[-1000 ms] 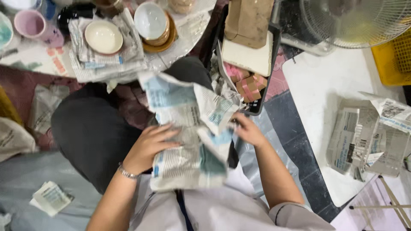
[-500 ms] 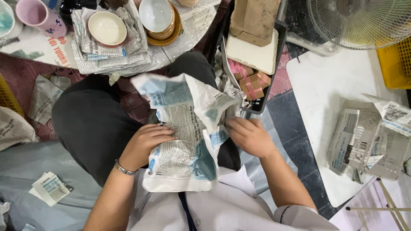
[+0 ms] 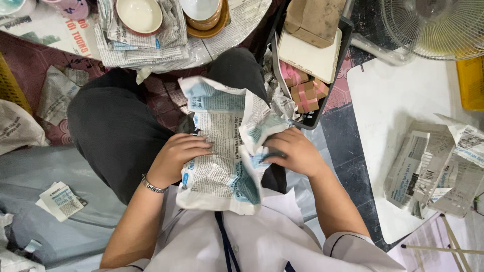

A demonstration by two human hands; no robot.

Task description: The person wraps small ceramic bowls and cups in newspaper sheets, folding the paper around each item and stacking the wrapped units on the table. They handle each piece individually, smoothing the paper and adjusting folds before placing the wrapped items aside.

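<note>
newspaper sheet point(image 3: 222, 146): crumpled matt paper | bowl point(image 3: 139, 15): glossy ceramic | bracelet point(image 3: 151, 185): metal

The floor has dark red patterned tiles point(image 3: 30, 65) and a grey plastic sheet point(image 3: 75, 221) spread over part of it. A flat white board point(image 3: 398, 100) lies to one side. A round wire fan point(image 3: 433, 25) stands at the top corner, just beside a yellow plastic crate point(image 3: 471, 80). The light is bright and even.

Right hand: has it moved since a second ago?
Yes. The right hand now lies folded over the newspaper bundle, drawn in toward the body, farther from the black tray than before.
</note>
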